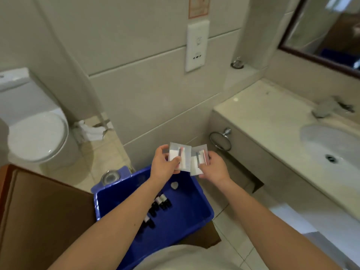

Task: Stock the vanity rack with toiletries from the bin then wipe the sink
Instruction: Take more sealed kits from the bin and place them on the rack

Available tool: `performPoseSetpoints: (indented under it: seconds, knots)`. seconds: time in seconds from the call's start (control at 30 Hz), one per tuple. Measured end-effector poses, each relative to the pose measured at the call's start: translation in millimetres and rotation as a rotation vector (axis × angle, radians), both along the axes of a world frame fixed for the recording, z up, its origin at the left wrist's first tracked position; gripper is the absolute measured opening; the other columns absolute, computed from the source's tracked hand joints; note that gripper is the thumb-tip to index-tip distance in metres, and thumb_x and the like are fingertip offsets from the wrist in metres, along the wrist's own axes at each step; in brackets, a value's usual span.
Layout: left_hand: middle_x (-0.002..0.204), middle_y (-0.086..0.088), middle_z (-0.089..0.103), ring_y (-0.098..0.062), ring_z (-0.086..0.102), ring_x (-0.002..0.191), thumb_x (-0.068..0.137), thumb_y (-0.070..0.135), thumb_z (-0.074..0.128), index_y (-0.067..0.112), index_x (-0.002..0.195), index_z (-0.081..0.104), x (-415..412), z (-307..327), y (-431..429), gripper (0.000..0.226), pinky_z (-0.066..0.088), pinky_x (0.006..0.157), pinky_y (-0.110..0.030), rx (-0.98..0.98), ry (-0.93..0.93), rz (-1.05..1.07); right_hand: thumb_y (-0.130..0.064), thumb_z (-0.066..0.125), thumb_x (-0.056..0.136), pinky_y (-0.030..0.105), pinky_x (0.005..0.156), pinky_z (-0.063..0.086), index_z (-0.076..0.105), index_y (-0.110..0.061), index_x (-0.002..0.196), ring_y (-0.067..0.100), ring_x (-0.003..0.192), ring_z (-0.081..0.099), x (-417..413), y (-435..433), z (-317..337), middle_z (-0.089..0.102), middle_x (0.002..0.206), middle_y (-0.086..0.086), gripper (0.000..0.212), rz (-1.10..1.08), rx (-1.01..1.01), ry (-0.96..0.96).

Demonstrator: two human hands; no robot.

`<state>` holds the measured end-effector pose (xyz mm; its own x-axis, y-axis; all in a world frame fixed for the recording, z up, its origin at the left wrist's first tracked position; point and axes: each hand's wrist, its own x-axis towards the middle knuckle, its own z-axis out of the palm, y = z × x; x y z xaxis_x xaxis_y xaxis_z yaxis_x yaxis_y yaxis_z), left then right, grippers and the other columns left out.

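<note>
Pinching one packet (180, 155) each, left hand (163, 164) and right hand (215, 168).

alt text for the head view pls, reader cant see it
A person holds a clear packet in the left grip and a second packet in the right grip, over a blue bin. Small dark bottles lie in it; a counter with a sink stands right, a toilet left.
</note>
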<state>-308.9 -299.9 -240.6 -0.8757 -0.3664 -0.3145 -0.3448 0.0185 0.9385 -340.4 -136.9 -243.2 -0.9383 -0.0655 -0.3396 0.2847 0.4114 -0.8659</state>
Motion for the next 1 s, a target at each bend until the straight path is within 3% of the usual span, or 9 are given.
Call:
performPoseSetpoints:
  seconds: [0.1, 0.2, 0.37, 0.77, 0.9, 1.0]
  knots:
    - [0.107, -0.001, 0.062, -0.01, 0.063, 0.088, 0.085, 0.01, 0.07, 0.021, 0.127, 0.043, -4.2, 17.7, 11.9, 0.051, 0.058, 0.058, -0.027, 0.002, 0.07, -0.099, 0.0, 0.057, 0.087, 0.039, 0.067, 0.061, 0.054, -0.024, 0.099, 0.015, 0.083, 0.063, 11.5, 17.4, 19.4, 0.06, 0.092, -0.006, 0.026, -0.084, 0.031, 0.064]
    - [0.11, -0.002, 0.064, -0.011, 0.064, 0.09, 0.085, 0.01, 0.07, 0.021, 0.125, 0.045, -7.9, 32.3, 28.8, 0.049, 0.06, 0.06, -0.031, 0.011, 0.109, -0.192, 0.0, 0.057, 0.087, 0.04, 0.066, 0.061, 0.055, -0.022, 0.102, 0.017, 0.085, 0.064, 23.9, 38.7, 32.7, 0.062, 0.096, -0.002, 0.026, -0.183, 0.045, 0.105]
    - [0.106, 0.0, 0.061, -0.008, 0.062, 0.086, 0.088, 0.005, 0.065, 0.012, 0.124, 0.05, -11.6, 53.9, 68.7, 0.04, 0.057, 0.056, -0.022, 0.032, 0.157, -0.381, 0.003, 0.055, 0.083, 0.048, 0.068, 0.06, 0.056, -0.024, 0.094, 0.025, 0.086, 0.066, 47.2, 78.7, 52.9, 0.065, 0.095, 0.004, 0.03, -0.368, 0.035, 0.174]
    - [0.097, 0.001, 0.063, -0.013, 0.063, 0.086, 0.086, 0.007, 0.066, 0.015, 0.106, 0.058, -10.4, 92.9, 208.8, 0.023, 0.061, 0.068, -0.038, -0.001, 0.287, -0.64, 0.001, 0.056, 0.08, 0.05, 0.07, 0.059, 0.055, -0.022, 0.08, 0.028, 0.083, 0.062, 92.8, 210.7, 91.1, 0.058, 0.082, -0.001, 0.023, -0.665, 0.114, 0.284]
    - [0.091, 0.0, 0.061, -0.007, 0.059, 0.075, 0.087, 0.005, 0.064, 0.01, 0.103, 0.058, -2.0, 102.3, 271.2, 0.019, 0.052, 0.05, -0.016, -0.005, 0.331, -0.685, 0.0, 0.057, 0.079, 0.051, 0.068, 0.059, 0.06, -0.009, 0.091, 0.03, 0.082, 0.062, 107.1, 271.7, 100.3, 0.06, 0.086, 0.006, 0.015, -0.706, 0.156, 0.316]
    - [0.091, -0.003, 0.061, -0.011, 0.06, 0.072, 0.086, 0.005, 0.065, 0.012, 0.101, 0.059, 5.6, 106.8, 323.7, 0.017, 0.056, 0.053, -0.023, 0.011, 0.331, -0.708, 0.001, 0.056, 0.079, 0.048, 0.065, 0.06, 0.061, -0.011, 0.09, 0.028, 0.079, 0.062, 118.5, 320.2, 107.4, 0.06, 0.088, 0.007, 0.016, -0.727, 0.15, 0.33]
